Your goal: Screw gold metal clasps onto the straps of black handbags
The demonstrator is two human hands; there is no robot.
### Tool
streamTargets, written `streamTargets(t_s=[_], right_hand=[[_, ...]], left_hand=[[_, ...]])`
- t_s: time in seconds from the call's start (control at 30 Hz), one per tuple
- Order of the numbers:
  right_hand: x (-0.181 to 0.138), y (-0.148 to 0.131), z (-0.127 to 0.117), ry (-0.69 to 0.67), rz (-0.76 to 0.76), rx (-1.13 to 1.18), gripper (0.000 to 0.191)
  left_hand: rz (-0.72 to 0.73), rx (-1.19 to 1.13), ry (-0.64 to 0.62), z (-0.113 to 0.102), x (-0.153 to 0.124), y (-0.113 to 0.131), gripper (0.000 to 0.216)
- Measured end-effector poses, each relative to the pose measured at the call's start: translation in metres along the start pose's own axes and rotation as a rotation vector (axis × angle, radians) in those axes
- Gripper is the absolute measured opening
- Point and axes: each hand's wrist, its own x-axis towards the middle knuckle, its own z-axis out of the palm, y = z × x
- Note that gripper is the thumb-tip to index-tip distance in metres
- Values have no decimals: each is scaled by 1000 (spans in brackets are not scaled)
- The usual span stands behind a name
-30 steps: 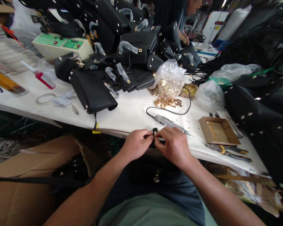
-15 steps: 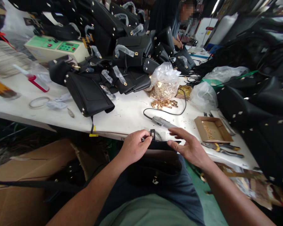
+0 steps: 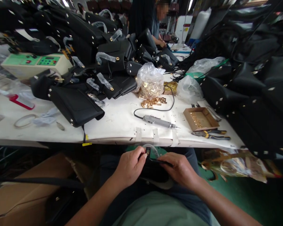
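A black handbag [image 3: 153,172] rests on my lap below the table edge, its lower part in shadow. My left hand [image 3: 132,165] pinches a small black tab with a gold fitting [image 3: 148,152] at the bag's top. Closed on the bag's black edge, my right hand [image 3: 180,167] sits a little to the right; its fingertips are partly hidden. A clear plastic-wrapped handle [image 3: 154,148] arches between the two hands. Beyond them on the table lies a grey electric screwdriver [image 3: 159,121], its bit pointing right.
Gold fittings [image 3: 153,102] lie before a plastic bag of hardware [image 3: 150,83]. At right are a cardboard tray [image 3: 190,124], yellow-black pliers [image 3: 212,135] and stacked black bags [image 3: 251,103]. More bags [image 3: 76,105] and a control box [image 3: 38,64] stand left. A person [image 3: 143,22] works behind.
My right hand has gone from spread fingers to gripping the bag's edge. Bag and hands now sit lower, clear of the table edge. The view has shifted right.
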Motion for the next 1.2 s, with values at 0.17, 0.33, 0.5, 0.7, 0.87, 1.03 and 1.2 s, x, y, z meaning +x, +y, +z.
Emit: streamTargets(t_s=[0.17,0.33,0.5,0.7,0.87,1.03,1.2], right_hand=[[22,13,-8,51,192,34,22],[69,14,-21,146,280,259,40],[107,15,-38,-109,255,343,31],[77,-3,-27,-237,204,371,27],[43,-11,-2,-77,198,482,28],[40,-9,-4,-26,187,467,29],[39,-15,-11,-96,75,432,28]], left_hand=[[-77,1,44,21,33,-4,18],[-126,-31,52,16,58,2,19],[-139,-31,25,5,60,5,19],[-78,-13,49,13,13,7,16],[71,0,14,14,-5,7,18],[254,56,12,5,1,2,21],[362,216,-159,7,7,-7,69]])
